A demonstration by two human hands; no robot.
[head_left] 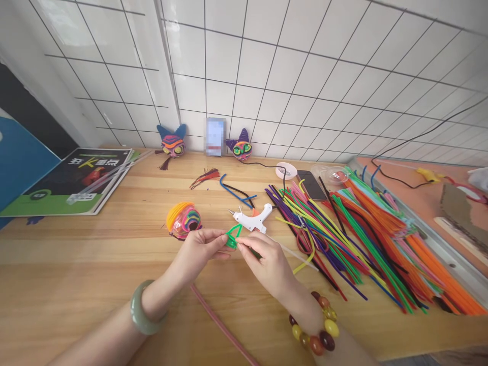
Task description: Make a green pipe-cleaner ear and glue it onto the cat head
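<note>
Both my hands meet over the middle of the wooden table, pinching one bent green pipe cleaner (234, 233) folded into a small pointed loop. My left hand (204, 246) grips its left side between thumb and fingers. On the loop's right side, my right hand (263, 256) closes thumb and forefinger. Just beyond the fingers lies a white hot glue gun (253, 220), its nozzle pointing left. A round ornament (183, 220) wrapped in orange, pink and blue pipe cleaners sits beyond my left hand. One pink pipe cleaner (219, 320) lies on the table between my forearms.
Many coloured pipe cleaners (351, 244) spread across the right side. Two finished cat-like heads (173, 144) and a propped phone (215, 136) stand along the tiled wall. A dark phone (311, 185) lies near a pink dish (285, 171). At left is a book (72, 178).
</note>
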